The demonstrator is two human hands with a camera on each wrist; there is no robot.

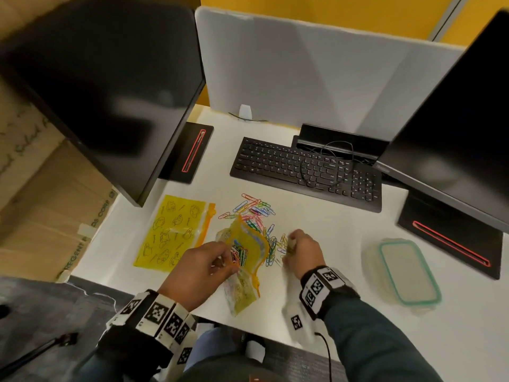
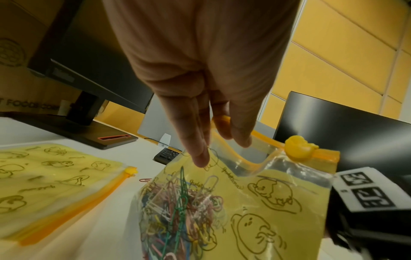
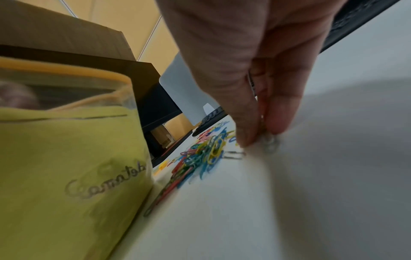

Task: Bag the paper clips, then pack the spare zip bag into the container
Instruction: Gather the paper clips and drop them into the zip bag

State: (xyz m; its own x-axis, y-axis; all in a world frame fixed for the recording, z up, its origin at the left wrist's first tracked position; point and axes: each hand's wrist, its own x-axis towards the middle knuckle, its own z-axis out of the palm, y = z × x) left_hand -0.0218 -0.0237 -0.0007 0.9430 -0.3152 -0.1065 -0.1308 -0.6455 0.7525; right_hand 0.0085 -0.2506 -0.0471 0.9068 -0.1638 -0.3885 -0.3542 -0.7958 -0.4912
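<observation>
Clips [image 1: 239,253] already fill the bottom of the bag [image 1: 249,245] at the desk's [image 1: 316,224] near edge, where the left hand [image 1: 199,271] pinches its open mouth by the rim. Beside it the right hand [image 1: 301,250] has thumb and fingers closed on a few loose clips [image 3: 270,140] on the desk. Farther back lies the clip pile [image 1: 254,210]. Spare bag [image 1: 172,231] lies flat toward the left edge, lidded container [image 1: 405,274] toward the right.

Loose paper clips [image 1: 257,213] mid-desk before the keyboard [image 1: 305,172], spare bag [image 1: 172,232] lying to their left, container [image 1: 405,274] to their right, held bag [image 1: 245,252] with clips inside nearest the desk's front edge
</observation>
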